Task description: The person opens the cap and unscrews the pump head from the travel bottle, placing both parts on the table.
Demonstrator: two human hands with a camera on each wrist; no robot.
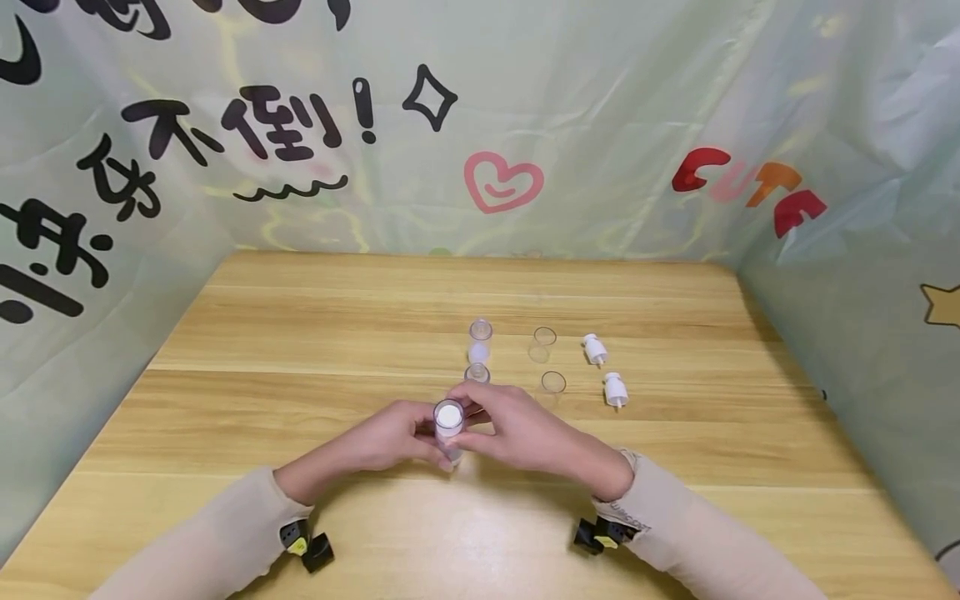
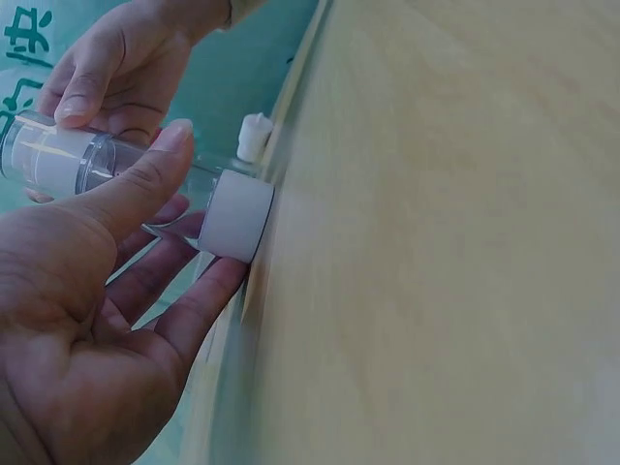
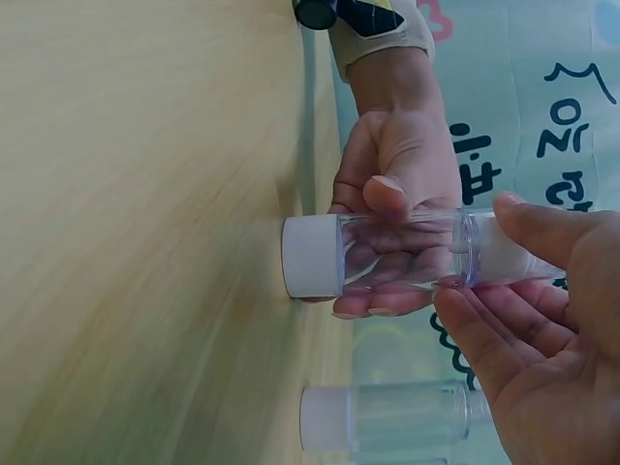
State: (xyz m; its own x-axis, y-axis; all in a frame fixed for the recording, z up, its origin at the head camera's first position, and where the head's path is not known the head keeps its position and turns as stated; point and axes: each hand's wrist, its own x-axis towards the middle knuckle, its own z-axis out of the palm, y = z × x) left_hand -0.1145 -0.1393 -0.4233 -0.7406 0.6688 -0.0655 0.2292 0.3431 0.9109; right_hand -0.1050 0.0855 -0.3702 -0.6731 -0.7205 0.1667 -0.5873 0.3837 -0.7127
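Note:
A clear cylindrical bottle with a white base (image 3: 312, 257) stands upright between both hands. My left hand (image 1: 392, 437) grips its transparent body low down, thumb on one side and fingers on the other. Over the bottle's white pump head sits a clear cap (image 2: 39, 160), which my right hand (image 1: 517, 429) holds between thumb and fingers. In the left wrist view the base is at or just above the tabletop; I cannot tell whether it touches. Just beyond the hands are two more clear bottles, one near (image 1: 477, 372) and one farther back (image 1: 480, 337).
To the right of those bottles stand two clear caps, a rear one (image 1: 543, 343) and a front one (image 1: 553, 382). Farther right lie two white pump heads, a rear one (image 1: 595, 349) and a front one (image 1: 615, 390). A printed curtain (image 1: 600, 125) surrounds the wooden table (image 1: 300, 333).

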